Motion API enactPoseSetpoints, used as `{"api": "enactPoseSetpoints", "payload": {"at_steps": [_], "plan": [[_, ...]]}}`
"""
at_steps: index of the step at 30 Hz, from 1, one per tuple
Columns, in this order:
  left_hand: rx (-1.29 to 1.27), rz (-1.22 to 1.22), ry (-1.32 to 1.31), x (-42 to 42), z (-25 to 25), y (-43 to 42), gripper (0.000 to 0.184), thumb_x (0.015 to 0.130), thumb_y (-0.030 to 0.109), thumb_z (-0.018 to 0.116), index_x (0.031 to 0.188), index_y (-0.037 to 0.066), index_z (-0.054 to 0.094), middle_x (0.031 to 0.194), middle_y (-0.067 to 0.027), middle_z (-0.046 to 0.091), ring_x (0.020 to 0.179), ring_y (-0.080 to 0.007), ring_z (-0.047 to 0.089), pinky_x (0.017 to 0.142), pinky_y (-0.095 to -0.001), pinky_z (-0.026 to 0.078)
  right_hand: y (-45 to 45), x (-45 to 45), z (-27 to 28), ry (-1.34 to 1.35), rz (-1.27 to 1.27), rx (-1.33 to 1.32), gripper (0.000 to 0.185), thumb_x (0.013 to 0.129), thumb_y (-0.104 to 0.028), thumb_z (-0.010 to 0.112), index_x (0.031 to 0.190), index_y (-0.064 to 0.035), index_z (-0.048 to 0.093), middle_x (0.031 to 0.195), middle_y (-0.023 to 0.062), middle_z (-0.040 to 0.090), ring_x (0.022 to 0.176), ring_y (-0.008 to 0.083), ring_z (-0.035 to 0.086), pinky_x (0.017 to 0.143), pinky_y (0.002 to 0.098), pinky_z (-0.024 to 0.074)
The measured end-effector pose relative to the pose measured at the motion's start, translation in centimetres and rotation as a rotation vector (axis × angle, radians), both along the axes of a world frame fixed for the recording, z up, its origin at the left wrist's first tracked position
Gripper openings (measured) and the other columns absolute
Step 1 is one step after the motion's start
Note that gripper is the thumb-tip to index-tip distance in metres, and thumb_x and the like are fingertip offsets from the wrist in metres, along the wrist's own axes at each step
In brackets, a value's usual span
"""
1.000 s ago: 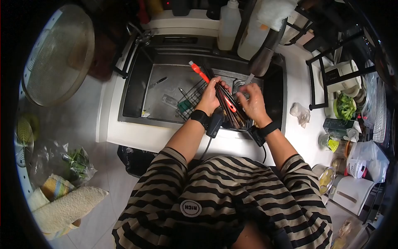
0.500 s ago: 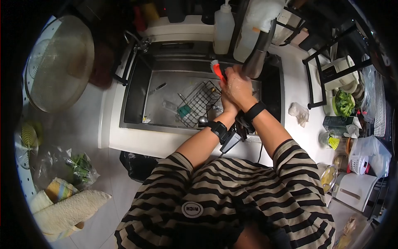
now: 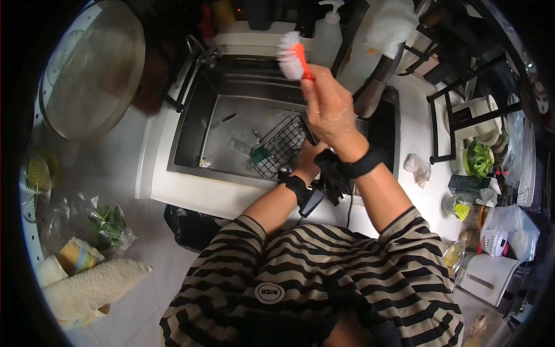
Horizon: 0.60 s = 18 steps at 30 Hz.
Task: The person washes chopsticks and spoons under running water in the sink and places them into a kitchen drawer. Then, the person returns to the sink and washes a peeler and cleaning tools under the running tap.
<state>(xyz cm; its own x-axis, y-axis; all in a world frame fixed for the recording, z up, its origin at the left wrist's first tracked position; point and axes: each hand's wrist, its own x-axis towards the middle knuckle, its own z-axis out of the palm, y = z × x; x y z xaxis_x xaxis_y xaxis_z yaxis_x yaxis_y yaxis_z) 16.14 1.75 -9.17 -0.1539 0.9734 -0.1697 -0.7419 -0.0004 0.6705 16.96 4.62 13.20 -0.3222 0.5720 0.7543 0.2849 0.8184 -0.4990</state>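
Note:
My right hand is closed around the red handle of a dish brush, its white bristles turned to the left, raised over the back of the sink. Lower down, my left hand is inside the sink near its front, partly covered by my right wrist. Its fingers look closed beside a dark, bar-like piece that I cannot make out. Left of that hand, a black wire rack lies in the steel sink, with a green item at its edge.
A faucet reaches over the sink's right part. Behind stands a pump bottle. On the right counter lie a crumpled bag and leafy greens. A knife-like utensil rests in the sink. A large round strainer hangs left.
My right hand has moved up and away from my left hand, lifting the brush toward the back. My left hand is slightly lower. The view has shifted a little.

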Motion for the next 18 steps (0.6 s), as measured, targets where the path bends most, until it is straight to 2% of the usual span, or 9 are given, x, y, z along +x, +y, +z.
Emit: {"api": "enactPoseSetpoints", "payload": {"at_steps": [1,2,5,7,10,13,15,17,18], "plan": [[-0.075,0.017,0.072,-0.8,1.6,-0.2,0.009,0.078,0.009,0.059,0.084,0.003,0.055,0.073,-0.0042,0.056,0.054,-0.0135,0.052,0.050,-0.0258,0.043,-0.1,1.0,-0.4,-0.124,-0.083,-0.055,0.012,0.086,-0.011,0.049,0.095,-0.0046,0.050,0.081,0.0164,0.056,0.070,0.0373,0.056,0.056,0.0427,0.0442],[-0.294,0.008,0.104,-1.3,1.6,0.1,0.010,0.079,0.011,0.059,0.077,0.004,0.052,0.063,-0.0031,0.052,0.044,-0.0122,0.045,0.041,-0.0264,0.038,0.1,2.4,-1.9,-0.209,-0.148,-0.139,0.011,0.086,-0.013,0.048,0.094,-0.0045,0.049,0.079,0.0183,0.056,0.070,0.0384,0.055,0.056,0.0440,0.0435],[-0.272,0.083,0.038,-3.5,3.3,1.0,0.020,0.079,0.011,0.060,0.066,0.006,0.047,0.053,-0.0013,0.045,0.041,-0.0123,0.043,0.038,-0.0270,0.036,0.7,7.3,-9.3,-0.510,-0.284,-0.449,0.015,0.088,-0.018,0.047,0.091,-0.0038,0.046,0.074,0.0231,0.054,0.070,0.0416,0.054,0.056,0.0477,0.0412],[-0.209,0.047,0.029,-4.2,3.8,1.5,0.018,0.080,0.014,0.063,0.075,0.008,0.047,0.059,-0.0001,0.044,0.047,-0.0117,0.043,0.045,-0.0276,0.039,0.2,10.5,-14.0,-0.537,-0.309,-0.438,0.015,0.088,-0.018,0.046,0.092,-0.0034,0.047,0.073,0.0243,0.054,0.073,0.0430,0.052,0.061,0.0490,0.0409],[-0.158,0.057,0.080,-3.6,4.1,1.9,0.020,0.080,0.015,0.065,0.081,0.008,0.047,0.064,-0.0017,0.048,0.055,-0.0138,0.050,0.050,-0.0270,0.042,-0.6,13.0,-16.1,-0.761,-0.258,-0.738,0.031,0.087,-0.025,0.050,0.104,0.0002,0.048,0.089,0.0246,0.058,0.089,0.0392,0.055,0.076,0.0438,0.0431],[-0.123,-0.032,-0.048,-1.3,4.1,2.2,0.019,0.080,0.015,0.065,0.082,0.008,0.047,0.067,-0.0032,0.051,0.059,-0.0155,0.052,0.053,-0.0272,0.044,-1.8,13.3,-16.4,-0.242,-0.033,-0.936,0.062,0.081,-0.034,0.061,0.122,0.0061,0.038,0.111,0.0235,0.053,0.108,0.0313,0.050,0.090,0.0346,0.0382],[-0.143,-0.137,-0.147,0.8,4.1,1.9,0.016,0.080,0.016,0.065,0.078,0.007,0.052,0.068,-0.0048,0.054,0.061,-0.0163,0.054,0.056,-0.0281,0.047,-2.1,13.4,-15.3,-0.301,0.149,-1.113,0.090,0.070,-0.033,0.074,0.132,0.0073,0.022,0.120,0.0205,0.046,0.113,0.0250,0.044,0.095,0.0309,0.0333],[-0.236,-0.237,-0.126,1.9,4.5,1.8,0.018,0.079,0.018,0.066,0.075,0.005,0.054,0.067,-0.0054,0.054,0.061,-0.0171,0.055,0.056,-0.0287,0.047,-1.6,15.2,-19.1,-0.086,0.230,-1.260,0.063,0.075,-0.020,0.069,0.122,0.0050,0.036,0.104,0.0131,0.052,0.089,0.0169,0.055,0.074,0.0254,0.0468],[-0.281,-0.298,-0.151,2.2,4.6,2.0,0.019,0.079,0.019,0.065,0.074,0.003,0.055,0.066,-0.0055,0.054,0.059,-0.0179,0.054,0.055,-0.0308,0.047,-1.8,15.5,-18.6,-0.112,0.217,-1.327,0.053,0.074,-0.017,0.067,0.115,0.0041,0.040,0.096,0.0105,0.053,0.079,0.0149,0.055,0.066,0.0244,0.0458]]}}
